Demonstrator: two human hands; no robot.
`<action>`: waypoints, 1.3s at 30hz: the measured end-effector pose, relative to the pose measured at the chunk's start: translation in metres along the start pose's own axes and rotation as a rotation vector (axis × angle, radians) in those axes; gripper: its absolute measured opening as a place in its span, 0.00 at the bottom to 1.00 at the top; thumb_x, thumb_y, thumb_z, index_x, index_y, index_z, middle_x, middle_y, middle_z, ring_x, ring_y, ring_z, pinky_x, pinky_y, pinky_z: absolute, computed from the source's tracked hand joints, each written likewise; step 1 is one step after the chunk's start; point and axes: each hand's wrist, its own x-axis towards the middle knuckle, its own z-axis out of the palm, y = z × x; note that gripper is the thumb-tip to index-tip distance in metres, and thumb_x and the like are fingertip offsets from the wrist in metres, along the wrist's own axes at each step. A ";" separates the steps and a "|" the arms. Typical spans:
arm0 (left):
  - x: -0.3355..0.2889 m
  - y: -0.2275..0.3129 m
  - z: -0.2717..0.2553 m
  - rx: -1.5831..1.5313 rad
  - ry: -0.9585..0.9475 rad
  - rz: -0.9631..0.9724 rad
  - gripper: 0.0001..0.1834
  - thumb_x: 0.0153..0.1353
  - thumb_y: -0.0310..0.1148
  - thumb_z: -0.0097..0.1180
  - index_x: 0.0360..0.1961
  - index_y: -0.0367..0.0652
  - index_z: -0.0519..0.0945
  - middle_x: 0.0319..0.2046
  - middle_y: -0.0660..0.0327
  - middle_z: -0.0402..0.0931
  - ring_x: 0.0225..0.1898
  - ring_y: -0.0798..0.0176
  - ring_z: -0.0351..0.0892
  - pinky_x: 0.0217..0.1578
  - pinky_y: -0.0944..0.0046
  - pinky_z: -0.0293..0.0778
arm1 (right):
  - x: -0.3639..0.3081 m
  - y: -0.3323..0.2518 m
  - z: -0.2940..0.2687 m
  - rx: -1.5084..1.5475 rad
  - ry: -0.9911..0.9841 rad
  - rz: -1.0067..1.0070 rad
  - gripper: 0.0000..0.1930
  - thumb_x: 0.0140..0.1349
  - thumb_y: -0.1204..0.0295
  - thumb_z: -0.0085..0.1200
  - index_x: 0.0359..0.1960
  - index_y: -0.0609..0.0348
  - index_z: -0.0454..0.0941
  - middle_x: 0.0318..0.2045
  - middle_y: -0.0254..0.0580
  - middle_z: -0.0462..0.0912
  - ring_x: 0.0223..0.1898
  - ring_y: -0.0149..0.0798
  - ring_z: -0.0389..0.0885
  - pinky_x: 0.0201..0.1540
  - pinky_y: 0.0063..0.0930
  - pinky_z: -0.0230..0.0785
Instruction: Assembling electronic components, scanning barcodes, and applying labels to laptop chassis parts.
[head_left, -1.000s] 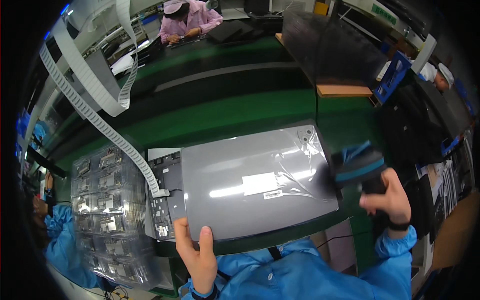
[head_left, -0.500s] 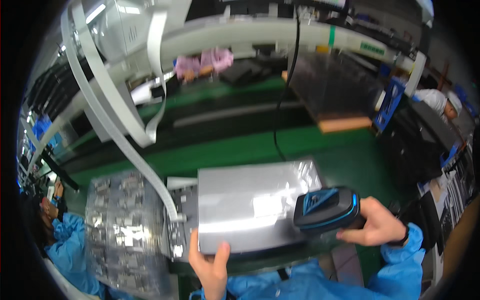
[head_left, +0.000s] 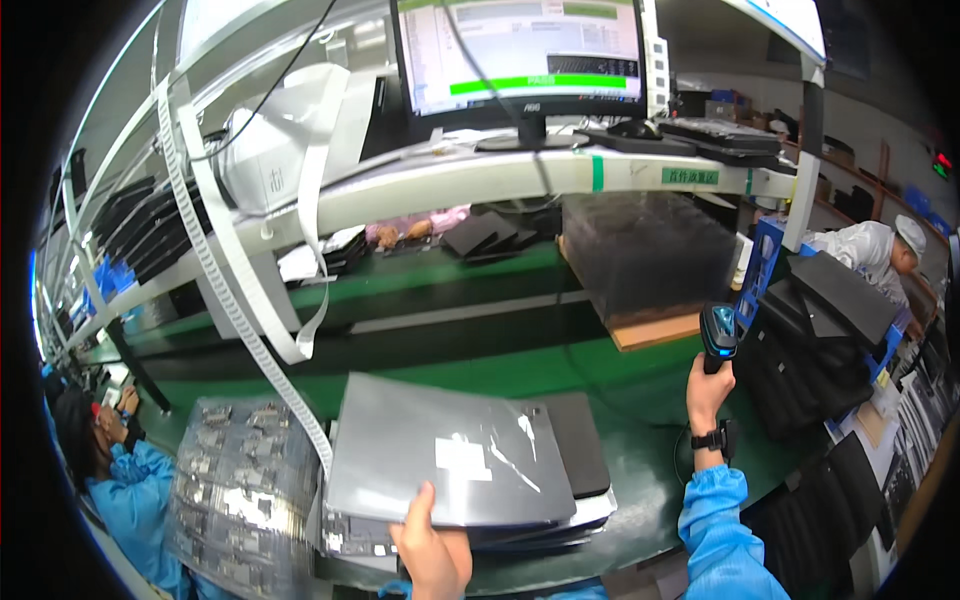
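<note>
My left hand (head_left: pixel 432 545) grips the near edge of a flat grey panel (head_left: pixel 390 440), thumb on top and fingers underneath. The panel looks like a laptop lid, with a white label and shiny film on its face. It lies slightly tilted over a stack (head_left: pixel 585 520) of dark flat pieces and sheets. My right hand (head_left: pixel 708 390), out to the right over the green bench, is closed around the handle of a black-and-blue handheld barcode scanner (head_left: pixel 718 335), whose head points up and away.
Left of the panel stand clear plastic trays (head_left: pixel 240 490) of small metal parts. Paper label strips (head_left: pixel 240 310) hang down. A monitor (head_left: pixel 525 60) stands on the shelf (head_left: pixel 450 185); a dark block (head_left: pixel 650 255) sits beneath. Co-workers are at left (head_left: pixel 140 490) and right (head_left: pixel 865 255).
My right hand has moved the scanner off the panel, away to the right and farther out. The panel is now tilted in my left hand. My view has risen to show the monitor.
</note>
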 end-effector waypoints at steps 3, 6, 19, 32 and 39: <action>0.006 -0.004 0.028 -0.061 -0.017 0.056 0.27 0.71 0.25 0.50 0.71 0.40 0.63 0.64 0.53 0.69 0.65 0.52 0.69 0.66 0.47 0.65 | 0.006 0.040 -0.001 -0.066 0.029 -0.026 0.12 0.60 0.73 0.61 0.38 0.73 0.80 0.28 0.62 0.84 0.34 0.60 0.87 0.38 0.45 0.74; 0.008 0.015 0.047 -0.036 0.002 0.200 0.26 0.72 0.25 0.50 0.69 0.39 0.65 0.63 0.54 0.70 0.64 0.54 0.71 0.64 0.48 0.67 | 0.008 0.052 -0.007 -0.047 -0.001 0.070 0.13 0.60 0.71 0.63 0.38 0.73 0.80 0.30 0.62 0.85 0.35 0.60 0.87 0.38 0.45 0.74; -0.044 -0.045 0.051 2.173 -0.848 0.805 0.47 0.59 0.20 0.50 0.76 0.80 0.61 0.67 0.25 0.59 0.63 0.13 0.63 0.56 0.19 0.62 | 0.042 -0.060 -0.084 0.496 -0.673 0.319 0.14 0.58 0.80 0.63 0.46 0.66 0.80 0.21 0.28 0.76 0.17 0.22 0.71 0.20 0.21 0.62; -0.046 0.042 -0.010 1.661 -0.791 0.447 0.34 0.56 0.45 0.71 0.60 0.37 0.78 0.61 0.42 0.73 0.63 0.34 0.71 0.61 0.38 0.69 | 0.029 -0.248 -0.059 0.392 -1.731 -0.230 0.18 0.50 0.78 0.65 0.44 0.69 0.80 0.32 0.57 0.84 0.31 0.48 0.80 0.40 0.38 0.73; 0.026 0.050 -0.052 1.439 -0.181 0.188 0.12 0.64 0.32 0.64 0.36 0.31 0.80 0.25 0.57 0.79 0.26 0.68 0.72 0.26 0.64 0.65 | 0.002 -0.271 -0.011 0.203 -1.851 -0.327 0.15 0.49 0.73 0.64 0.35 0.72 0.77 0.22 0.54 0.77 0.24 0.47 0.73 0.32 0.38 0.68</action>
